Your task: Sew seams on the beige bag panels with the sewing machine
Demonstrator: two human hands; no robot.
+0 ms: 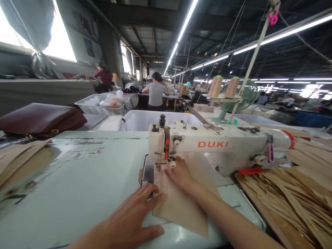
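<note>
A beige fabric piece (181,204) lies flat under the needle of a white sewing machine (212,141) marked DUKI. My left hand (135,211) rests at the near left edge of the fabric, its fingers stretched out and the thumb apart. My right hand (178,173) lies on the fabric just right of the needle and presser foot (158,167), with the fingers reaching under the machine head. Its fingertips are partly hidden there, but the hand looks flat on the cloth.
Cut strips (290,204) are heaped on a board at the right. A brown leather bag (41,119) and beige pieces (20,162) lie at the left. Behind the machine stand a white bin (160,116) and thread cones (215,86). A person (156,91) sits farther back.
</note>
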